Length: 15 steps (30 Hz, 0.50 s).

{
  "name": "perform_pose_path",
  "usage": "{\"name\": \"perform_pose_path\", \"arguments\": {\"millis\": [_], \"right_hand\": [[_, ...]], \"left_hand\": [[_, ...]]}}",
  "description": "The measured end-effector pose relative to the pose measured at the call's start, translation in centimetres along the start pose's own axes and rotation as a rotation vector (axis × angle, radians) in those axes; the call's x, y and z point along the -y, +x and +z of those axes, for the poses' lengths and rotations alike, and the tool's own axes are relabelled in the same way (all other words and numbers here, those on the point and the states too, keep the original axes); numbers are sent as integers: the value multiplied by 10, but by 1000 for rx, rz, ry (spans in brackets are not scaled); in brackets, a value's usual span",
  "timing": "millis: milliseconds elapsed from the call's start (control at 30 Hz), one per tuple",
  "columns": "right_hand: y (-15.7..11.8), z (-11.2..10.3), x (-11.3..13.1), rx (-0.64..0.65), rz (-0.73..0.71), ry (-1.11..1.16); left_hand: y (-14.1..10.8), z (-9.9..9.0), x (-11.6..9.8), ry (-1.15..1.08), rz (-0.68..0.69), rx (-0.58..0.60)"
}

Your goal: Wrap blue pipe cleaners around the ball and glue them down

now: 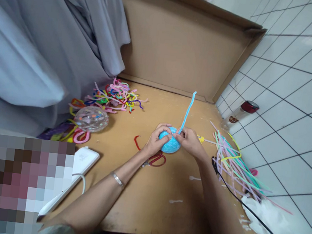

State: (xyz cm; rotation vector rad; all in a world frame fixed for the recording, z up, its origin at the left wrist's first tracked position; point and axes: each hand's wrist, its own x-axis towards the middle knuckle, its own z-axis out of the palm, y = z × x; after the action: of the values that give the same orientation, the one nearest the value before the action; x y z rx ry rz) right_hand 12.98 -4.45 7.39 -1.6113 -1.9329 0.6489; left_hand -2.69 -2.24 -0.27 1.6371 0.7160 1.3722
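A round, coiled light-blue piece [171, 144] is held between both hands above the table. My left hand [156, 139] grips its left side, the thumb lying on top. On the upper right edge, my right hand [188, 140] pinches the piece where a light-blue fuzzy stem [188, 111] sticks up and away. Red-handled scissors [158, 159] lie on the table just below the piece, partly behind my left wrist. A short red stem [136, 142] rests left of my left hand.
Colourful stems [119, 94] pile up at the back left beside a clear glass bowl [92, 119]. Long pastel stems [228, 157], a red-lidded bottle [240, 114] and a black cable [257, 218] are on the right. A white power strip [85, 160] lies left.
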Motion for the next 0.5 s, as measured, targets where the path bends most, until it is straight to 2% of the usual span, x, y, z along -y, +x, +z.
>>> {"name": "perform_pose_path", "arguments": {"millis": [267,400,500], "right_hand": [[0,-1,-2,-17,0,14],[1,-1,-7,-28,-14,26],[2,-1,-11,-38,-15,28]], "left_hand": [[-1,-3,4,48,34,16],[-2,-5,2,154,77,77],[-2,-6,3,256,90,63]]}}
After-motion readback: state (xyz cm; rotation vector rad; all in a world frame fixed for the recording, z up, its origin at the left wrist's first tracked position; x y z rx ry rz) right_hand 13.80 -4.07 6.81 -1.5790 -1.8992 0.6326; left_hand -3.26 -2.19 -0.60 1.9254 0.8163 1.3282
